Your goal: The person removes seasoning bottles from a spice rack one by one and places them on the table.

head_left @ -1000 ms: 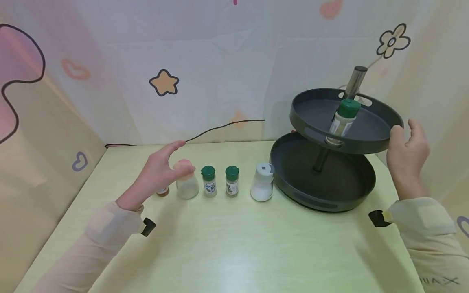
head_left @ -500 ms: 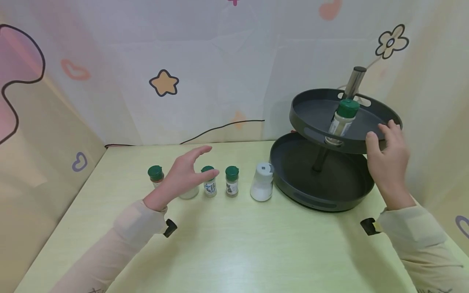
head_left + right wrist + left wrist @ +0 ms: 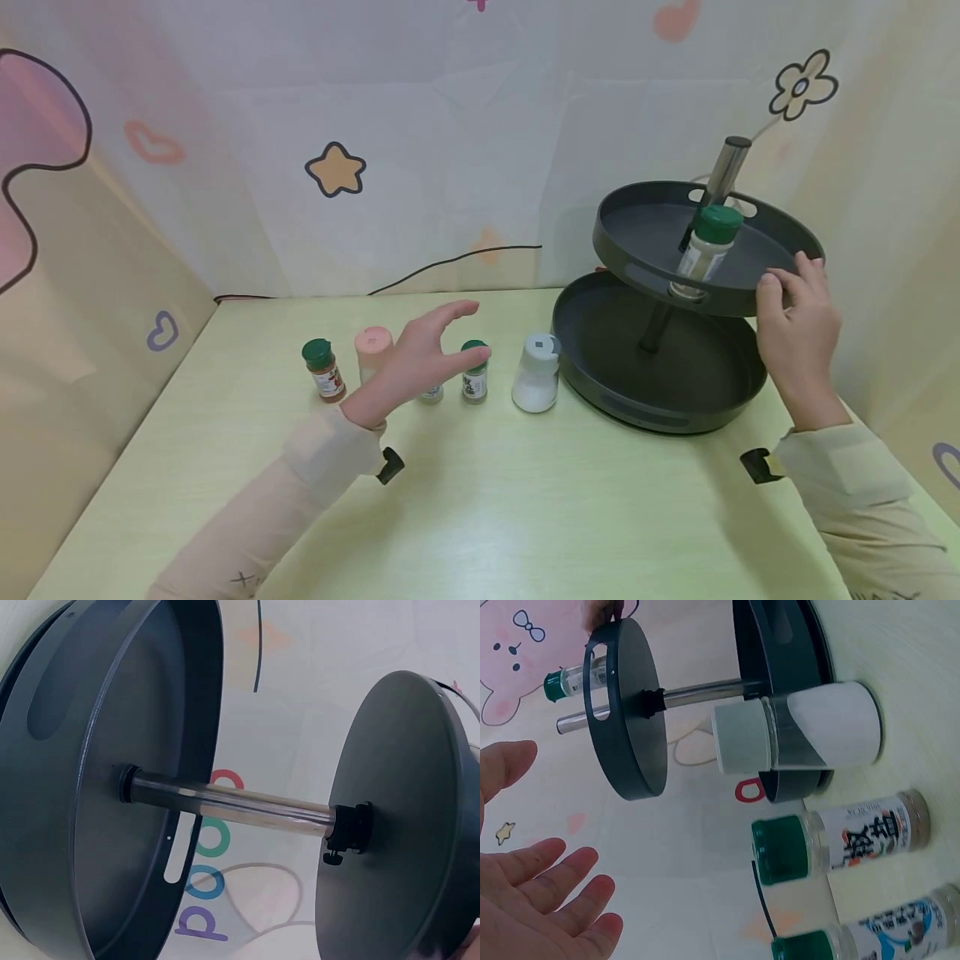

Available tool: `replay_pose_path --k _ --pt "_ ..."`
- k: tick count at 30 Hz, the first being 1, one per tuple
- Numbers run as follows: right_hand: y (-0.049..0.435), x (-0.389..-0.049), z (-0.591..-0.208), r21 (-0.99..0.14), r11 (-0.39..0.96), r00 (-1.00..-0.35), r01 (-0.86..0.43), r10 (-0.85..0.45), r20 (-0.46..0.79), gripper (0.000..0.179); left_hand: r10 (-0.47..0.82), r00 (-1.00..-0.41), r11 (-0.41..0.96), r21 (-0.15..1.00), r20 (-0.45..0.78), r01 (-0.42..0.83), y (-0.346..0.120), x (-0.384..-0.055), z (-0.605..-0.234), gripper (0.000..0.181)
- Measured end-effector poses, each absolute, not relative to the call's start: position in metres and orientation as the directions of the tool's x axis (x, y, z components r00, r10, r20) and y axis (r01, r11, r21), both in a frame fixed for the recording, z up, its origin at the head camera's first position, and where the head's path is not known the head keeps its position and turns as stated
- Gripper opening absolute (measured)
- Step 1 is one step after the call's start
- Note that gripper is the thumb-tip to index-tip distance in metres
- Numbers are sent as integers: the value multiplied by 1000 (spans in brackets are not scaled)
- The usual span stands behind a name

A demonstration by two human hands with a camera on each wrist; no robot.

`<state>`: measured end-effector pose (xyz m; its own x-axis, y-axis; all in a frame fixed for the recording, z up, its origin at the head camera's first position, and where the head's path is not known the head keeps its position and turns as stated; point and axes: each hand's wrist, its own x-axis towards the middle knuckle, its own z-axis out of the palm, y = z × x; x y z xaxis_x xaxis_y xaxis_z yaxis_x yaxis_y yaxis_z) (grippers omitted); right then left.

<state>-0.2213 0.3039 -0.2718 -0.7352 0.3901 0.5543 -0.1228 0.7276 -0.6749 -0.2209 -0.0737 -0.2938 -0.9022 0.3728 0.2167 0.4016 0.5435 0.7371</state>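
My left hand (image 3: 420, 354) hovers over the row of bottles with thumb and fingers spread, holding nothing. It hides much of a pink-capped jar (image 3: 372, 339) and most of a green-capped bottle beside it. Near its thumb tip stands another green-capped spice bottle (image 3: 475, 385), also visible in the left wrist view (image 3: 840, 832). My right hand (image 3: 798, 333) grips the front right rim of the upper round tray (image 3: 637, 221) of a dark two-tier stand, fingers over the edge. On that tray stands a green-capped bottle (image 3: 699, 262). The right wrist view shows the tray's underside (image 3: 397, 825).
A white-capped shaker (image 3: 536, 383) stands close to the lower tray (image 3: 675, 412). At the row's left end is a green-capped bottle with reddish contents (image 3: 327, 379). The metal pole (image 3: 727, 171) rises through the upper tray. A patterned curtain (image 3: 450, 167) hangs behind the table.
My left hand has moved right, from the pink-capped jar toward the farther green-capped bottle. My right hand shifted left along the rim, then slightly back right, and the tray's bottle moved slightly right.
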Motion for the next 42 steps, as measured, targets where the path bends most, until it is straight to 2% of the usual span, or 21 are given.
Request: replay_pose_path --k 19,42 --pt "311 -226 -271 -730 677 -713 -97 464 525 47 427 -873 455 779 235 432 -16 -231 -292 56" --pt "320 -233 -267 -792 610 -729 -12 537 425 49 470 -829 388 772 304 503 46 -243 -277 54"
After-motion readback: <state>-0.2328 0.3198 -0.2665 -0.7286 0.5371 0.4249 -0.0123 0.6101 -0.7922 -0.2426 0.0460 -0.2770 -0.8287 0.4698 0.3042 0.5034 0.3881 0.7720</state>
